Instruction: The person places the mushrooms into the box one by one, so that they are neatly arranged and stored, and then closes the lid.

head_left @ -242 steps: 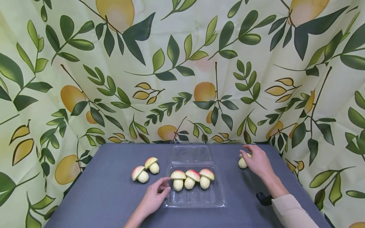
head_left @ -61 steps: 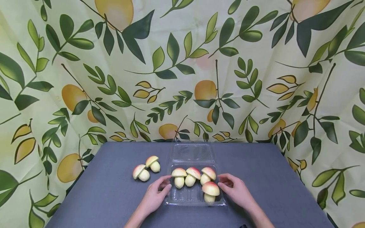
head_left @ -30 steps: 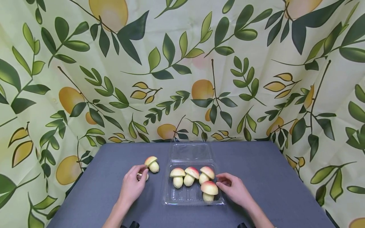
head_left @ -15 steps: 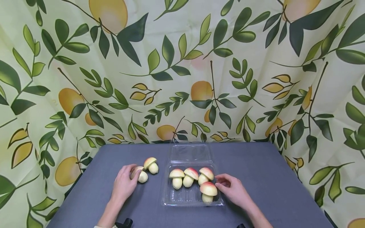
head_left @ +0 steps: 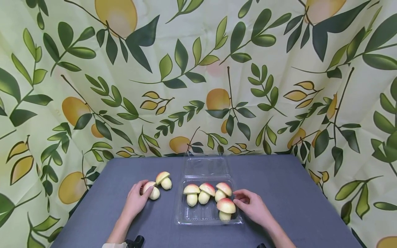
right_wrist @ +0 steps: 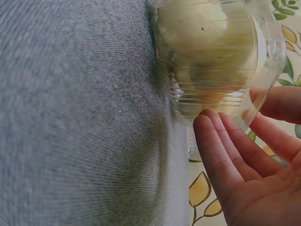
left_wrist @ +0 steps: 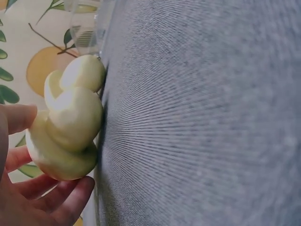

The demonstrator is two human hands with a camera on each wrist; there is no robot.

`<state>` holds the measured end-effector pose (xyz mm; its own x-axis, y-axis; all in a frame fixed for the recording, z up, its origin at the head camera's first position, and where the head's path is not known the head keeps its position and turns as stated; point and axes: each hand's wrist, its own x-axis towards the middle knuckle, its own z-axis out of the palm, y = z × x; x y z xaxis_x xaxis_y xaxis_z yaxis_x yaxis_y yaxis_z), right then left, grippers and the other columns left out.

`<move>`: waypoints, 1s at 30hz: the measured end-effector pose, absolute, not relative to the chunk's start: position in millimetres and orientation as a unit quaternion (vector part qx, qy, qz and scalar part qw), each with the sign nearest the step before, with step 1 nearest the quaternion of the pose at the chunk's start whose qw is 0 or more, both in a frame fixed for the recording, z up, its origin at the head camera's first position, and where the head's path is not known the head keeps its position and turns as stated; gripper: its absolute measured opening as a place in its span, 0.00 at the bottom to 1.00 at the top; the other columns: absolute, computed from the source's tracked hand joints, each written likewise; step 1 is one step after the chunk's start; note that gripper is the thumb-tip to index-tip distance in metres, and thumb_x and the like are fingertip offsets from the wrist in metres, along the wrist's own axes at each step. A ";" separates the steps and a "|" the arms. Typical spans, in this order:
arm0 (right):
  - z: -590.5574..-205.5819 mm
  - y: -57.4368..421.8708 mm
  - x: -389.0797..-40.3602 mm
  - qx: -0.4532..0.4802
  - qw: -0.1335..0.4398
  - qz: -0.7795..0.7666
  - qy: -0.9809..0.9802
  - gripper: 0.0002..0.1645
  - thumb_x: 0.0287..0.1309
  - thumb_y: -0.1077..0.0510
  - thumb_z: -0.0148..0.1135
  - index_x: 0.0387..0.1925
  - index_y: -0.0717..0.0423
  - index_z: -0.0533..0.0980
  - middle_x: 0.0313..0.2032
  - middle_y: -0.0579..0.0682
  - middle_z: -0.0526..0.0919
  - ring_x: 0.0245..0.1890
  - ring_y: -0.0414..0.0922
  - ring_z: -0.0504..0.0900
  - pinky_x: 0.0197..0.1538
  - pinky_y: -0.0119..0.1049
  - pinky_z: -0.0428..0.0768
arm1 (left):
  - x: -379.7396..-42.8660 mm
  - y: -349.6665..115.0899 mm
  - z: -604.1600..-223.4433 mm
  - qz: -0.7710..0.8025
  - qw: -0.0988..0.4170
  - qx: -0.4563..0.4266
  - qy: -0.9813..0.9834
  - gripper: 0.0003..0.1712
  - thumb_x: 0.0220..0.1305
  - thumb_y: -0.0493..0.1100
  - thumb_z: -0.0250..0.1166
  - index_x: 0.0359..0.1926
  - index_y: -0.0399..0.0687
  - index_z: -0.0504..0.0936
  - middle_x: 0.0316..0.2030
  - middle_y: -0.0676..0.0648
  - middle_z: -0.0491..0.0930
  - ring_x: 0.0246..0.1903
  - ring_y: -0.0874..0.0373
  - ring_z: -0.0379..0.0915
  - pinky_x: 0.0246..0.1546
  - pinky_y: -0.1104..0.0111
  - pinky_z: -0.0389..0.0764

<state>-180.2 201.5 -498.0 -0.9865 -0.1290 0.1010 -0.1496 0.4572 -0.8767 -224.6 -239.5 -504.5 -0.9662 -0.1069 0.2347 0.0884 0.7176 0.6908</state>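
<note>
My left hand (head_left: 136,199) is at a mushroom (head_left: 154,193) with a red-tinged, cream cap and a pale, rounded stem, left of the tray. In the left wrist view, my thumb and fingers curl round the cap of this mushroom (left_wrist: 77,120). It lies on the table, and another mushroom (head_left: 166,183) lies just behind it. Several like mushrooms sit in a clear plastic container (head_left: 201,220), most in a back row and one at the front right. Beside the container's right wall is my right hand (head_left: 252,206), its nearly straight fingers touching the clear plastic (right_wrist: 211,96).
The container's clear lid (head_left: 207,166) lies folded open behind it. A dark grey cloth covers the table (head_left: 273,179). Fabric with a fruit and leaf print (head_left: 198,86) hangs behind the table and along its sides.
A mushroom from the right is now at the container's front right, and my right hand came to the container's side. My left hand left the container's left edge and took hold of a mushroom's cap.
</note>
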 end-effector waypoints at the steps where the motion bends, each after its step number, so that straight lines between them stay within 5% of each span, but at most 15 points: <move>1: -498.0 201.4 -180.3 0.082 0.010 0.515 -0.854 0.16 0.62 0.58 0.71 0.50 0.59 0.82 0.38 0.48 0.84 0.37 0.41 0.83 0.41 0.33 0.81 | -224.5 -239.7 -504.1 -0.379 0.128 0.006 -0.916 0.25 0.70 0.47 0.66 0.61 0.36 0.78 0.48 0.38 0.79 0.48 0.45 0.74 0.50 0.53 0.72; 9: -498.8 200.9 -181.0 0.081 0.013 0.515 -0.853 0.15 0.62 0.59 0.71 0.49 0.60 0.82 0.37 0.48 0.85 0.36 0.40 0.83 0.41 0.33 0.81 | -219.4 -239.6 -496.9 -0.383 0.145 -0.002 -0.912 0.25 0.67 0.46 0.69 0.60 0.38 0.80 0.49 0.39 0.80 0.49 0.46 0.75 0.50 0.54 0.72; 18: -498.7 200.1 -182.0 0.073 0.006 0.515 -0.854 0.16 0.62 0.59 0.70 0.50 0.60 0.82 0.38 0.48 0.85 0.38 0.42 0.83 0.41 0.33 0.81 | -211.3 -226.2 -479.0 -0.382 0.199 -0.044 -0.902 0.23 0.65 0.46 0.72 0.57 0.40 0.83 0.49 0.42 0.81 0.46 0.51 0.77 0.42 0.65 0.79; 30: -499.8 199.4 -181.2 0.071 0.007 0.519 -0.852 0.16 0.62 0.59 0.71 0.50 0.60 0.82 0.38 0.49 0.85 0.39 0.42 0.84 0.43 0.33 0.81 | -199.8 -197.2 -462.1 -0.386 0.197 -0.096 -0.896 0.23 0.62 0.43 0.74 0.57 0.40 0.83 0.48 0.46 0.80 0.45 0.54 0.76 0.42 0.63 0.80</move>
